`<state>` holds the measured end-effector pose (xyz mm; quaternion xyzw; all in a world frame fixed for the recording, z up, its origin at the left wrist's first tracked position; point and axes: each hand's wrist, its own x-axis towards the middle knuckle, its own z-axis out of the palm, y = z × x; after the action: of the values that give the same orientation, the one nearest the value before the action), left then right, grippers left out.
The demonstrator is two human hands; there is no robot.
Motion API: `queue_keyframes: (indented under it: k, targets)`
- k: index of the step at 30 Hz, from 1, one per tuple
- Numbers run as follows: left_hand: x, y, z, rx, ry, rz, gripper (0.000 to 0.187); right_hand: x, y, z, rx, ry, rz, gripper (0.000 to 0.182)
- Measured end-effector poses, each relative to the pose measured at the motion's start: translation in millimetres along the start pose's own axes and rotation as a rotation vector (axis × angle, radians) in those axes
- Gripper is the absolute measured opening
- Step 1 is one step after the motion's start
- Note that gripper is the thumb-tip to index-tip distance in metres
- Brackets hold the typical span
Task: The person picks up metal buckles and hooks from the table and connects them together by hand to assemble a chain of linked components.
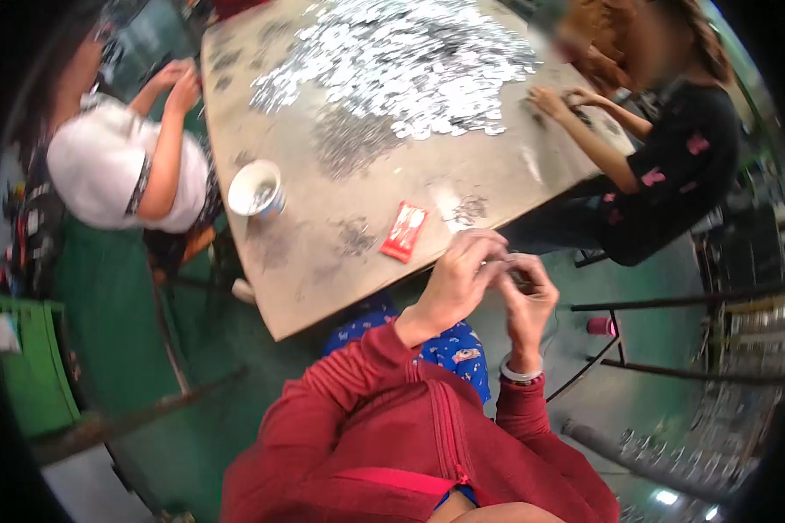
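Just off the table's near edge, my left hand and my right hand are raised close together, fingertips meeting. Both have curled, pinching fingers. Whatever lies between them is too small and covered to make out. A pale bracelet circles my right wrist. Nearest to my left hand on the table is a red packet. Beside the packet lie small heaps of dark little pieces, and another such heap is to its left.
A large pile of shiny flat metal pieces covers the table's far part, with thin dark pieces before it. A white cup stands near the left edge. Persons sit at left and right. Metal bars are at right.
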<state>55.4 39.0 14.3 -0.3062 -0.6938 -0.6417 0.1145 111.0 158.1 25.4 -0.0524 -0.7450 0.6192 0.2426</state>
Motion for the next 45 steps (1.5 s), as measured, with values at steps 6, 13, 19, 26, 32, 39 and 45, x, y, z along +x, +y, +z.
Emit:
queue_keyframes:
  k: [6,13,19,26,32,39,45]
  targets:
    - [-7,-25,-17,-0.046,-0.041,-0.070,0.012,85,10,-1,-0.105,-0.036,0.051,0.015]
    - [-27,-47,-22,-0.092,-0.082,-0.105,0.014,265,107,167,-0.569,-0.627,-0.416,0.049]
    - [-23,-55,-25,-0.197,-0.176,-0.141,0.014,337,167,292,-1.016,-0.893,-0.645,0.043]
    - [-7,-73,-37,-0.187,-0.167,-0.217,0.015,380,199,269,-0.980,-0.963,-0.810,0.038]
    - [-16,-65,-34,-0.148,-0.115,-0.191,0.015,375,184,184,-1.214,-0.919,-0.742,0.041]
    - [-23,-43,-30,-0.102,-0.083,-0.111,0.012,343,213,87,-1.102,-0.830,-0.573,0.045]
    - [-27,-25,-26,-0.099,-0.088,-0.061,0.012,307,180,59,-1.168,-0.866,-0.396,0.044]
